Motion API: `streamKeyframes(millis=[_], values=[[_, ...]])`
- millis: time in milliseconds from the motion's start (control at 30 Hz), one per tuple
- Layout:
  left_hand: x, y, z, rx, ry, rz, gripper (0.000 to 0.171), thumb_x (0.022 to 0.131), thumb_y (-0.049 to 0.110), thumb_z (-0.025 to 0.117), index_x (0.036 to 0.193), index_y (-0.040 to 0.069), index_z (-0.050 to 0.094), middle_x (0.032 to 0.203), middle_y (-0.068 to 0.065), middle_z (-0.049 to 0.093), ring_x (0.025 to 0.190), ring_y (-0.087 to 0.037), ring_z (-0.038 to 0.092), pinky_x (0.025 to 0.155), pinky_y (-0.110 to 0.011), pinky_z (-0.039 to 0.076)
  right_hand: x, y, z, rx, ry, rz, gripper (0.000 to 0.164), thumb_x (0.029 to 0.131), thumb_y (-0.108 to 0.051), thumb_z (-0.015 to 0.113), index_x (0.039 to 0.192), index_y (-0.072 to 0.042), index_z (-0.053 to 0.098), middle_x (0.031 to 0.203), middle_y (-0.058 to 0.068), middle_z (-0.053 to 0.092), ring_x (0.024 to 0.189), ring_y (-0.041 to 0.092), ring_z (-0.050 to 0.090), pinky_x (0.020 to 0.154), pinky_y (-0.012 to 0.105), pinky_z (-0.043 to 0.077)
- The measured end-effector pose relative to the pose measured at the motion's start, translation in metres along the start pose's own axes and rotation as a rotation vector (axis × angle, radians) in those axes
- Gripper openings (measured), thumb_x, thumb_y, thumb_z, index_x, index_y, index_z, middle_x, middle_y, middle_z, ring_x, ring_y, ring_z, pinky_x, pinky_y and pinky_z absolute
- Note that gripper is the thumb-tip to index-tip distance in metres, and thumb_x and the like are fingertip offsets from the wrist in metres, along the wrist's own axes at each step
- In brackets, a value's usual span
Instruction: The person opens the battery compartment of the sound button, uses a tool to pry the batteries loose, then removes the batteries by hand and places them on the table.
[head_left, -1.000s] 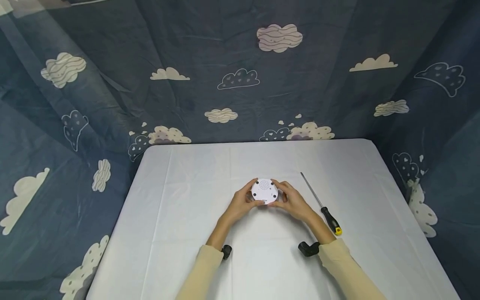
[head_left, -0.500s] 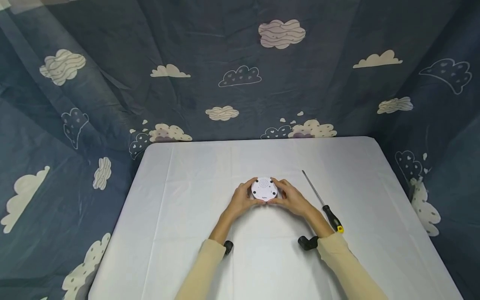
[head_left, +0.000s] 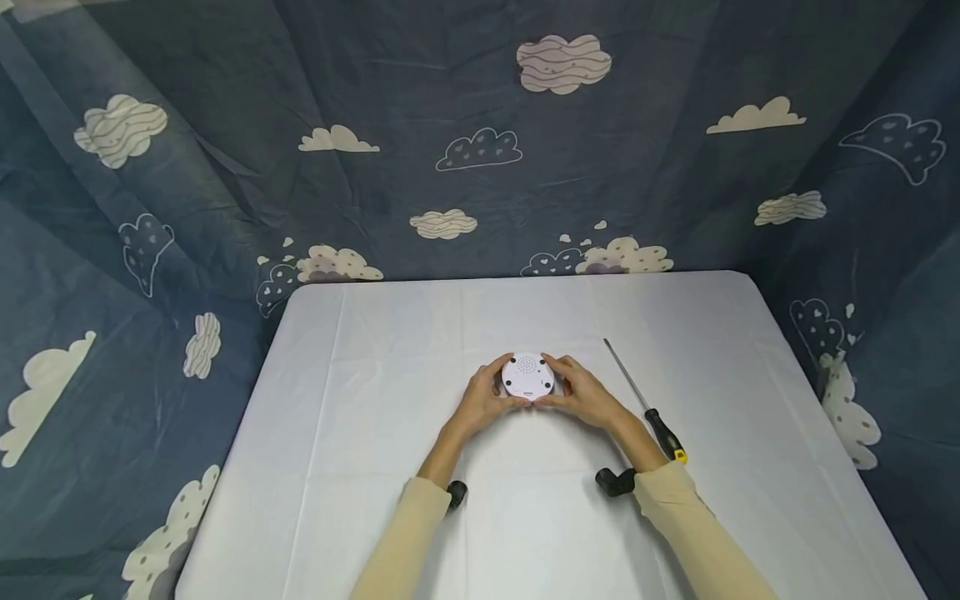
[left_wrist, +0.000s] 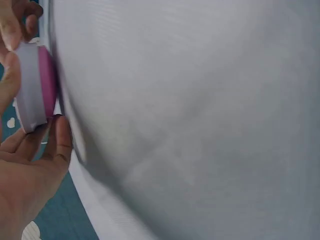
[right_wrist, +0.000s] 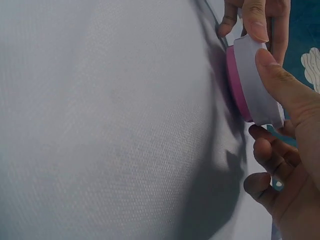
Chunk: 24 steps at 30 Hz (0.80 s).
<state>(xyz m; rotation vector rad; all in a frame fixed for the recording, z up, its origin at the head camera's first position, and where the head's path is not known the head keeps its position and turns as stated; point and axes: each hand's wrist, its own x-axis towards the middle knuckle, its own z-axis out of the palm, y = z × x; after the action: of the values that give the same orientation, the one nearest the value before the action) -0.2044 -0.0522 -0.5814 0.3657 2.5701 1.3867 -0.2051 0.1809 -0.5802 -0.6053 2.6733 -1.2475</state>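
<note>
Curtain: dark blue, cloud-printed, behind and at both sides.
Desk: white-covered.
Screwdriver: lying aslant on the desk, right of the hands.
Left grip: pinching the edge of a white disc, thumb and fingers bent.
Right grip: pinching the opposite edge likewise.
Disc location: between both grips, near mid-desk — desk contact cannot be told.
Pink layer: wrist views only — on the desk-facing side.
Dark spots: four, head view only.

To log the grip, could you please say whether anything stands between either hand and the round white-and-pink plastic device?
Nothing visible does: the left hand and right hand both hold the device directly.
</note>
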Motion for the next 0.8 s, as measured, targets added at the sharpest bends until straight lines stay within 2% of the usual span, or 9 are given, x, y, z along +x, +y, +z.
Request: streamKeyframes(millis=[133, 300, 500, 533, 600, 733, 800], values=[[-0.001, 0.001, 0.0, -0.02, -0.007, -0.016, 0.093, 0.082, 0.032, 0.089, 0.159, 0.011, 0.041, 0.139, -0.018, 0.058, 0.094, -0.018, 0.052, 0.079, -0.024, 0.047, 0.0, -0.003, -0.001, -0.038, -0.001, 0.01, 0.091, 0.085, -0.03, 0.085, 0.154, 0.008, 0.039, 0.117, 0.016, 0.06, 0.075, 0.012, 0.046, 0.06, 0.018, 0.041], [-0.001, -0.001, 0.002, -0.032, -0.009, -0.006, 0.098, 0.081, 0.031, 0.09, 0.161, 0.011, 0.037, 0.144, -0.015, 0.057, 0.102, -0.017, 0.052, 0.085, -0.025, 0.049, -0.001, -0.006, -0.002, -0.055, 0.0, 0.031, 0.092, 0.085, -0.032, 0.085, 0.155, 0.007, 0.038, 0.12, 0.018, 0.06, 0.077, 0.011, 0.046, 0.062, 0.019, 0.042], [-0.001, 0.0, 0.004, -0.033, -0.006, -0.01, 0.099, 0.081, 0.03, 0.09, 0.161, 0.011, 0.035, 0.139, -0.017, 0.057, 0.1, -0.018, 0.051, 0.083, -0.024, 0.047, -0.002, -0.009, -0.001, -0.059, 0.046, 0.01, 0.08, 0.091, -0.03, 0.081, 0.153, 0.005, 0.044, 0.134, 0.019, 0.06, 0.08, 0.012, 0.052, 0.066, 0.02, 0.046], [-0.001, 0.0, 0.004, -0.034, -0.004, -0.013, 0.098, 0.081, 0.029, 0.09, 0.161, 0.011, 0.035, 0.138, -0.017, 0.057, 0.099, -0.018, 0.051, 0.082, -0.024, 0.046, -0.002, -0.009, 0.0, -0.066, 0.059, 0.004, 0.077, 0.092, -0.03, 0.08, 0.152, 0.004, 0.045, 0.138, 0.019, 0.059, 0.083, 0.014, 0.054, 0.068, 0.022, 0.048], [-0.001, 0.0, 0.004, -0.03, 0.001, -0.011, 0.098, 0.081, 0.028, 0.09, 0.161, 0.011, 0.036, 0.135, -0.017, 0.057, 0.098, -0.019, 0.05, 0.082, -0.024, 0.045, -0.002, -0.011, 0.001, -0.094, 0.088, -0.009, 0.073, 0.093, -0.03, 0.079, 0.15, 0.002, 0.049, 0.144, 0.018, 0.057, 0.094, 0.021, 0.062, 0.081, 0.031, 0.055], [-0.001, 0.001, 0.004, -0.022, 0.005, -0.012, 0.097, 0.081, 0.03, 0.091, 0.16, 0.011, 0.037, 0.137, -0.016, 0.058, 0.1, -0.02, 0.053, 0.083, -0.025, 0.047, -0.001, -0.016, 0.003, -0.19, 0.143, -0.06, 0.064, 0.092, -0.031, 0.079, 0.143, 0.001, 0.059, 0.149, 0.018, 0.056, 0.126, 0.035, 0.059, 0.102, 0.051, 0.048], [0.0, 0.002, 0.004, -0.017, 0.005, -0.013, 0.097, 0.08, 0.031, 0.091, 0.16, 0.012, 0.039, 0.139, -0.016, 0.058, 0.102, -0.019, 0.053, 0.085, -0.026, 0.049, -0.001, -0.02, 0.002, -0.236, 0.155, -0.086, 0.061, 0.091, -0.032, 0.08, 0.139, 0.0, 0.063, 0.149, 0.018, 0.057, 0.133, 0.037, 0.055, 0.105, 0.054, 0.044]])
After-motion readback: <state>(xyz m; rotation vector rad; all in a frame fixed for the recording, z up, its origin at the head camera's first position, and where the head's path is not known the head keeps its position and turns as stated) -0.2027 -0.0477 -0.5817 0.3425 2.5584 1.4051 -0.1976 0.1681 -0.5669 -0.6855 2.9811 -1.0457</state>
